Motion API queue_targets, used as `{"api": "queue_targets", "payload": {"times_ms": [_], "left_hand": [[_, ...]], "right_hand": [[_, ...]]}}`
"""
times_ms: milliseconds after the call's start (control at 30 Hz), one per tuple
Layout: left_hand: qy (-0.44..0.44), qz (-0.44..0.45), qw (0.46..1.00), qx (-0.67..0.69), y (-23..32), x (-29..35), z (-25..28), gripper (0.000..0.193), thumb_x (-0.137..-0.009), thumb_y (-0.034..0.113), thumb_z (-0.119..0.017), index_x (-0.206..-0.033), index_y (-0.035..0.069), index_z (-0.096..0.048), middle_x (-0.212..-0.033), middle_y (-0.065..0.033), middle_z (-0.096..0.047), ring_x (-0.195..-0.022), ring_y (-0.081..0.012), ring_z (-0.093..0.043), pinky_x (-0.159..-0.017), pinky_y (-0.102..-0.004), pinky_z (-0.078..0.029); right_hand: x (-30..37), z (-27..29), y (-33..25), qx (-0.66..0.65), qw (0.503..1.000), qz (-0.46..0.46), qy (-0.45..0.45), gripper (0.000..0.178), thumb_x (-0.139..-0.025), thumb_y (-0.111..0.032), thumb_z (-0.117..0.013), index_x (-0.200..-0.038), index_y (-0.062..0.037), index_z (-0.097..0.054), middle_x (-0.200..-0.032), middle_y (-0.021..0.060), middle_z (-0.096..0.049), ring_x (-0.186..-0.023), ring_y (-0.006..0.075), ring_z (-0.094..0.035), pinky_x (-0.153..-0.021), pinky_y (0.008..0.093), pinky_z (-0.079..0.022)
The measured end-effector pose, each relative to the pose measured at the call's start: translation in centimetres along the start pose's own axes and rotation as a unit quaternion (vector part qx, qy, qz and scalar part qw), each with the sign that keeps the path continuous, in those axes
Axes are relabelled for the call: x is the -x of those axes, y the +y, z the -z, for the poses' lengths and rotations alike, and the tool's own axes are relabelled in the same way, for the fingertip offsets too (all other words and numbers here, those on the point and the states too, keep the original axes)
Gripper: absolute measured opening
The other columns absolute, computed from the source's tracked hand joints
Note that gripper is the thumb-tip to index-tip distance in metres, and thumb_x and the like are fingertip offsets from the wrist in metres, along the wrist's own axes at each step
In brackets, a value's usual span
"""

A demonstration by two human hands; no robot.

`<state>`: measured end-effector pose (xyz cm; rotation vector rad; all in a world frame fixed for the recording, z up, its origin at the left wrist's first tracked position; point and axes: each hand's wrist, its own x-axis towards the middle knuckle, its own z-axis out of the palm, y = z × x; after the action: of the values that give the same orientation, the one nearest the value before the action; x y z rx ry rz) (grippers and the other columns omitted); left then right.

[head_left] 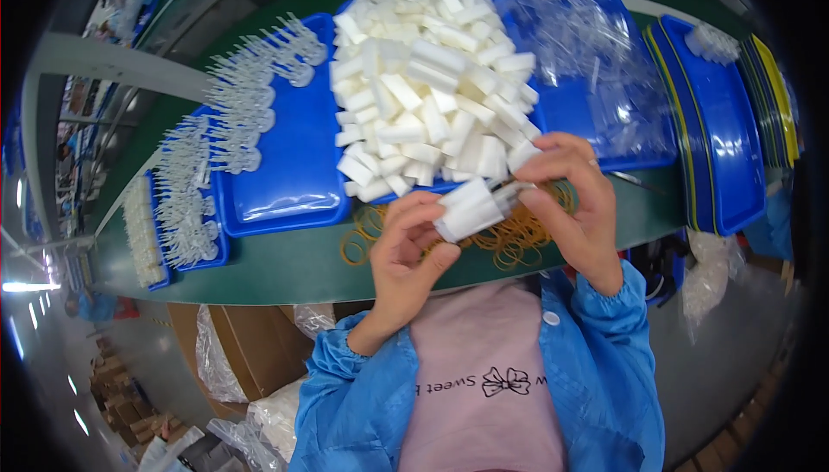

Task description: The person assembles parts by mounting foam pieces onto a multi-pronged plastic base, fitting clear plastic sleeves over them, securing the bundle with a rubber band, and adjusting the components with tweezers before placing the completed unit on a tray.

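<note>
Between my hands is a white foam block [471, 210], its nearer end wrapped in a clear film or sleeve. My left hand [408, 247] closes on it with thumb and fingers. From its right end a thin clear piece [511, 196] sticks out, blurred, and my right hand [577, 200] pinches there with thumb and fingertips. Another small white block [523, 156] lies by the right index finger; whether it is held cannot be told. Just beyond, white foam blocks [401, 118] are heaped on a blue tray. Under the hands lies a pile of tan rubber bands [509, 243].
Left of the heap, a blue tray [285, 170] carries rows of clear stemmed plastic parts [237, 101]. At the right, another tray holds clear plastic pieces [596, 53], beside stacked blue trays [730, 135]. The green table's [285, 269] near edge curves before me; a cardboard box [259, 342] stands below.
</note>
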<state>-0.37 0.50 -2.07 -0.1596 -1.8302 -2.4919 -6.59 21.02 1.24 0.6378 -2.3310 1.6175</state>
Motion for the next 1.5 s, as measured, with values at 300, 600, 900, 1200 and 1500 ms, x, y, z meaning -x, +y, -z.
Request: {"api": "queue_targets", "payload": {"times_ms": [300,600,900,1200,1500], "left_hand": [[-0.046,0.093,0.987,0.122,0.5,0.9,0.2,0.040,-0.081,-0.003,-0.063,-0.117,0.002,-0.048,-0.116,-0.0057,-0.046,-0.105,-0.0147,-0.052,-0.091,-0.0282,-0.044],[-0.069,0.034,0.992,0.098,1.2,1.4,0.2,0.034,-0.079,0.001,-0.067,-0.110,0.000,-0.052,-0.113,-0.0080,-0.043,-0.105,-0.0162,-0.052,-0.090,-0.0301,-0.045],[-0.034,0.116,0.981,0.154,0.3,0.9,0.7,0.034,-0.084,0.003,-0.062,-0.115,0.003,-0.048,-0.112,-0.0076,-0.054,-0.103,-0.0161,-0.054,-0.090,-0.0285,-0.044],[-0.009,0.110,0.976,0.187,1.0,1.2,-0.2,0.034,-0.084,0.003,-0.062,-0.115,0.003,-0.049,-0.111,-0.0093,-0.057,-0.103,-0.0159,-0.055,-0.090,-0.0291,-0.044],[-0.040,0.152,0.967,0.203,1.8,1.2,0.2,0.034,-0.082,0.002,-0.062,-0.114,0.002,-0.049,-0.105,-0.0085,-0.059,-0.098,-0.0131,-0.057,-0.084,-0.0260,-0.046]], "right_hand": [[1.7,0.3,-2.4,-0.019,1.000,0.004,0.003,0.016,-0.063,0.000,-0.070,-0.073,-0.0068,-0.060,-0.080,0.0045,-0.065,-0.093,0.0273,-0.055,-0.092,0.0458,-0.036],[2.8,-1.1,-3.9,-0.059,0.998,-0.004,0.000,0.015,-0.064,-0.008,-0.075,-0.072,-0.0086,-0.062,-0.077,0.0032,-0.065,-0.089,0.0237,-0.054,-0.095,0.0476,-0.033],[-0.3,0.5,-2.1,-0.037,0.998,-0.005,-0.058,0.018,-0.068,-0.006,-0.064,-0.085,-0.0019,-0.063,-0.096,0.0092,-0.059,-0.091,0.0228,-0.054,-0.082,0.0317,-0.043],[-11.6,4.3,11.5,0.504,0.861,0.066,0.029,0.039,-0.090,-0.030,-0.050,-0.126,-0.0168,-0.050,-0.134,0.0134,-0.041,-0.128,0.0337,-0.034,-0.100,0.0496,-0.030],[-8.9,5.1,10.8,0.444,0.880,0.079,-0.146,0.029,-0.091,-0.021,-0.050,-0.113,-0.0040,-0.057,-0.133,0.0145,-0.044,-0.123,0.0339,-0.040,-0.101,0.0388,-0.032]]}}
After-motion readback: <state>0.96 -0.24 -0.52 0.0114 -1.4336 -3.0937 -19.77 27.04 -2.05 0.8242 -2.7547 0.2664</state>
